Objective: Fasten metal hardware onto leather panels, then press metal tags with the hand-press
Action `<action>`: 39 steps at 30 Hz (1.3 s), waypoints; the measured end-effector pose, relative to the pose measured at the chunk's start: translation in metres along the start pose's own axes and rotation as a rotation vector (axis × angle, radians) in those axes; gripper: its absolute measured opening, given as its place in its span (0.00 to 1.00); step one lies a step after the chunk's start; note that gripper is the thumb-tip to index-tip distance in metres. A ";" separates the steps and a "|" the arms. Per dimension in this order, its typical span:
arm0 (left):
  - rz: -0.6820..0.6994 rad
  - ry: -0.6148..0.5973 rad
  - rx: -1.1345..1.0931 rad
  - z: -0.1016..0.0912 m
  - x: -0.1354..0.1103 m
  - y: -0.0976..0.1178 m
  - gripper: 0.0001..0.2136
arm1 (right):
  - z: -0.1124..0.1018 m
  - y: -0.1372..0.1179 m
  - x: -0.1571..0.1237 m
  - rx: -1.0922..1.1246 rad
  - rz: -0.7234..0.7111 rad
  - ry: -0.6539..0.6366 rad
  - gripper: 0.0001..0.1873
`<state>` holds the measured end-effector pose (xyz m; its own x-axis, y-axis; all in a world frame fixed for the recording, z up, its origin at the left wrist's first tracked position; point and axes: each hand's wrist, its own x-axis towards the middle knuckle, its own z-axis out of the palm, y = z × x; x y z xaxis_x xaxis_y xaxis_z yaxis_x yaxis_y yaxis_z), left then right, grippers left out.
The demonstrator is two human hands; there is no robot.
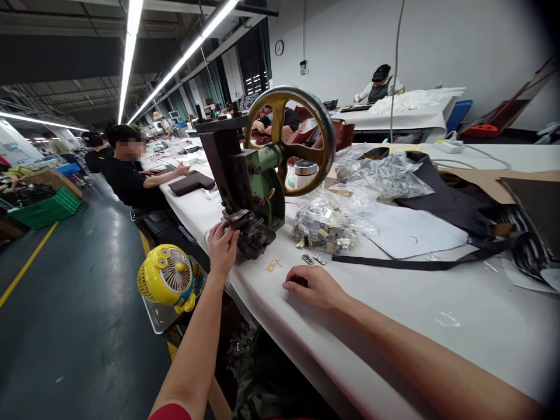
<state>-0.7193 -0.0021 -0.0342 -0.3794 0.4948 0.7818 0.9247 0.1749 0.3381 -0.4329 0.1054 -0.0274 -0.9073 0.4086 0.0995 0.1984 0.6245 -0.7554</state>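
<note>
A green hand press (pixel 258 186) with a brass handwheel (pixel 289 140) stands at the near edge of a long white table (pixel 394 315). My left hand (pixel 222 248) rests against the press's dark base, fingers curled at its die; what they pinch is hidden. My right hand (pixel 312 286) lies on the table to the right of the press, fingers curled down over something small and dark. A small gold tag (pixel 273 265) lies between the hands. Clear bags of small metal fittings (pixel 328 227) sit just beyond my right hand, with a few loose pieces (pixel 312 258) in front.
A yellow cartoon fan (pixel 168 280) hangs at the table's edge left of my arm. White paper (pixel 415 233), dark fabric with a strap (pixel 441 201) and cardboard lie to the right. A seated person in black (pixel 126 175) works further along; others sit behind. Green crates (pixel 44 207) stand left.
</note>
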 end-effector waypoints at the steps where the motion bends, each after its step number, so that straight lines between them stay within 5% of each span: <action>1: 0.020 -0.041 0.018 -0.002 0.000 0.000 0.15 | 0.000 0.000 0.000 0.002 -0.004 -0.003 0.11; 19: 0.207 -0.482 0.582 -0.046 0.025 0.031 0.26 | -0.001 0.000 -0.001 -0.004 0.009 -0.026 0.11; 34: 0.045 -0.387 0.155 -0.018 0.009 0.002 0.24 | 0.003 0.000 -0.007 0.021 -0.021 -0.025 0.10; 37: 0.007 -0.277 0.035 -0.006 -0.009 -0.002 0.26 | -0.029 -0.014 0.010 -0.070 -0.144 0.067 0.12; 39: -0.043 -0.149 -0.063 0.005 -0.023 -0.002 0.27 | -0.081 -0.036 0.044 -0.245 -0.282 0.309 0.12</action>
<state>-0.7125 -0.0094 -0.0557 -0.4055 0.6099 0.6808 0.9022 0.1475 0.4052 -0.4502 0.1550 0.0560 -0.7931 0.3562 0.4940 0.0760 0.8627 -0.5001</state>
